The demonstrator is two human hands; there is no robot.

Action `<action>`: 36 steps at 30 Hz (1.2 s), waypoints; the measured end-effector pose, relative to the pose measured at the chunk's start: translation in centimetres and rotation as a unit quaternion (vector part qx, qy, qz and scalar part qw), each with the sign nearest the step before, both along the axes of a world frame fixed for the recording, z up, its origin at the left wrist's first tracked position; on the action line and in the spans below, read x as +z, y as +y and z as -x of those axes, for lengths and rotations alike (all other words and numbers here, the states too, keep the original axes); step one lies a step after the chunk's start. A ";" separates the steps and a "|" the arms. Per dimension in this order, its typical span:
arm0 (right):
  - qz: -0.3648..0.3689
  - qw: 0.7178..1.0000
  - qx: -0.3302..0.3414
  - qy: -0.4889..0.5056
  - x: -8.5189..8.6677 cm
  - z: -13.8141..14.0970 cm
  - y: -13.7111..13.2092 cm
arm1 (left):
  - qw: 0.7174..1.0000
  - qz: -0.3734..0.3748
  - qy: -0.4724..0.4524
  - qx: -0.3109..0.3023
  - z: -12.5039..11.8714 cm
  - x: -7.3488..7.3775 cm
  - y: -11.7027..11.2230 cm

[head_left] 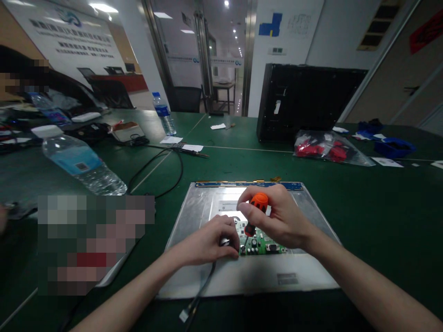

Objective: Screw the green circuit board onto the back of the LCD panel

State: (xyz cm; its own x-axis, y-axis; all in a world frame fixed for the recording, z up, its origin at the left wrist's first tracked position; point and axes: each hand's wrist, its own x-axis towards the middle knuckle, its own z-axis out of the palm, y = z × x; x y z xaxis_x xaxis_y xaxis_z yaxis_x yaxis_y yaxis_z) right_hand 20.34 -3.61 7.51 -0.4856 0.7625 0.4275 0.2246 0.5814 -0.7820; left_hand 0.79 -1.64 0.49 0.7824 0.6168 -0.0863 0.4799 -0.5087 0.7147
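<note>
A flat metal-backed display panel (242, 279) lies on the table before me. On it sits a green circuit board (262, 244) with ports and small components. My right hand (277, 214) grips the orange and black handle of a screwdriver (260, 201); its shaft points down at the board, tip at or just above the components. At the board's left edge rests my left hand (216, 240), fingers curled together; what lies inside them is hidden. A dark cable (206, 281) comes out below it, ending in a white connector (184, 315).
A water bottle (81, 159) stands tilted-looking at left, another bottle (164, 115) farther back. A black monitor-like casing (308, 101) and a plastic bag with red items (328, 148) are behind, right. Cables (180, 170) cross the green table. Part of a person's hand (2, 219) shows at far left.
</note>
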 end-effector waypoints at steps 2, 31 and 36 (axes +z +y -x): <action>-0.006 1.000 -0.001 -0.005 0.0 0.0 0.0 | 1.000 0.003 -0.006 -0.006 0.1 0.1 0.0; -0.057 0.990 -0.035 -0.123 -1.5 0.8 0.2 | 1.000 0.005 -0.020 -0.001 0.9 -0.3 0.1; -0.136 0.973 -0.068 -0.171 -1.4 0.7 0.1 | 0.999 0.028 -0.020 0.001 0.8 -0.5 0.1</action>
